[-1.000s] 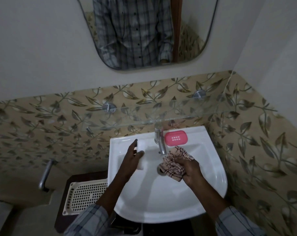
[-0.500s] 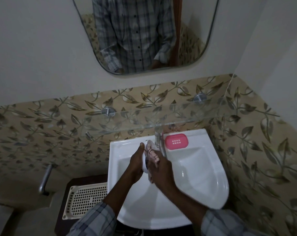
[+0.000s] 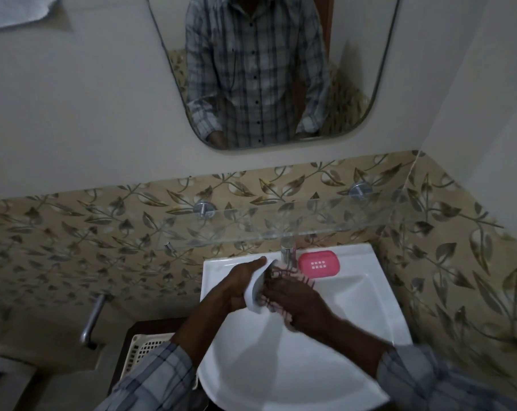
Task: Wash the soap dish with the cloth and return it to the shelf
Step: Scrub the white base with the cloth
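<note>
My left hand (image 3: 236, 287) holds a white soap dish (image 3: 255, 295) on edge over the white basin (image 3: 355, 315), just left of the tap (image 3: 287, 255). My right hand (image 3: 298, 304) presses a patterned pink-and-dark cloth (image 3: 283, 275) against the dish's inner face. A pink soap dish part with white holes (image 3: 318, 263) lies on the basin's back ledge, right of the tap. A glass shelf (image 3: 325, 223) runs along the tiled wall just above the basin.
A mirror (image 3: 269, 69) hangs above the shelf. A cream perforated basket (image 3: 144, 348) sits on a dark stand left of the basin. A metal pipe (image 3: 92, 317) sticks out of the wall at lower left. The side wall is close on the right.
My right hand brought the cloth from under the tap leftwards onto the dish held by my left hand. The dish now stands on edge with the cloth against it.
</note>
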The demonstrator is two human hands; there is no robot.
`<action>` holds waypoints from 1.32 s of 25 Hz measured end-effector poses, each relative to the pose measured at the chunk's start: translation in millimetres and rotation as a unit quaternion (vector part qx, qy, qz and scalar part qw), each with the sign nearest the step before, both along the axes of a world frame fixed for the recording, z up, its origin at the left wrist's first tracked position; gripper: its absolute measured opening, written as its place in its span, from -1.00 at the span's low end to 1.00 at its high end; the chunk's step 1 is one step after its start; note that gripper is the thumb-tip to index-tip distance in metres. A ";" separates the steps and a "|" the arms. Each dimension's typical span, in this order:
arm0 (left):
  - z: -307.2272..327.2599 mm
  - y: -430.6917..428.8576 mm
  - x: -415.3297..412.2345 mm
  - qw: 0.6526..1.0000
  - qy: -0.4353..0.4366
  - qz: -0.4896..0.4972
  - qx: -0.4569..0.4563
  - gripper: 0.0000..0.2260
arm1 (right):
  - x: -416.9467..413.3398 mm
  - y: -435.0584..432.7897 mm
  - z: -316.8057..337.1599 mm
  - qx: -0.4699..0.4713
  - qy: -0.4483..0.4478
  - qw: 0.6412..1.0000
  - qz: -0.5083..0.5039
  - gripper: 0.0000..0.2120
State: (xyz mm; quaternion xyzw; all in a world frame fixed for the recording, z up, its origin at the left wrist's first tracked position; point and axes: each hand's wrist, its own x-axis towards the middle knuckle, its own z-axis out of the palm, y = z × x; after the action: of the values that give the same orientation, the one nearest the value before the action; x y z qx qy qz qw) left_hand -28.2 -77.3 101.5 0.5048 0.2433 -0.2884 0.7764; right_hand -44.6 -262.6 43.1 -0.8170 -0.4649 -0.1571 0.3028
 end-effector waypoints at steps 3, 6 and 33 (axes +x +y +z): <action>-8.0 -9.1 -1.9 0.992 0.006 0.082 0.096 -0.57 | -35.9 33.6 14.7 0.069 0.181 0.973 -0.124 -0.70; -21.5 -18.0 -17.3 0.971 -0.124 0.117 0.169 -0.54 | -25.6 44.9 45.3 0.298 0.591 0.723 -0.196 -0.79; -70.2 -21.9 -44.6 0.917 -0.356 -0.026 0.180 -0.12 | -0.3 13.9 73.7 0.437 0.722 0.510 -0.168 -0.77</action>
State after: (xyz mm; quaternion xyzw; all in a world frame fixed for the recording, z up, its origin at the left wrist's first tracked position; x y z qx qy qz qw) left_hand -72.8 -99.2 31.2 0.7113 -0.0144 -0.0612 0.7001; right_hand -44.8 -248.7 116.8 -0.4758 0.1875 0.2555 0.8205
